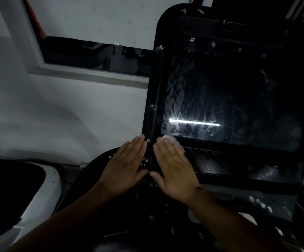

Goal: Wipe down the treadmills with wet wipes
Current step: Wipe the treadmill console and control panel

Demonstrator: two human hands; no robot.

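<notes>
Your treadmill console [238, 160] fills the right side of the frame, a black panel with rounded corners, dotted with pale wet flecks along its rim. Its glossy dark screen [238, 99] is smeared with swirled wet streaks, thickest toward its left side, and low down it mirrors one bright strip of light. Your wet wipe [169, 140] is white and bunched, pressed against the screen's lower left corner under the straight fingers of your right hand [175, 171].
</notes>
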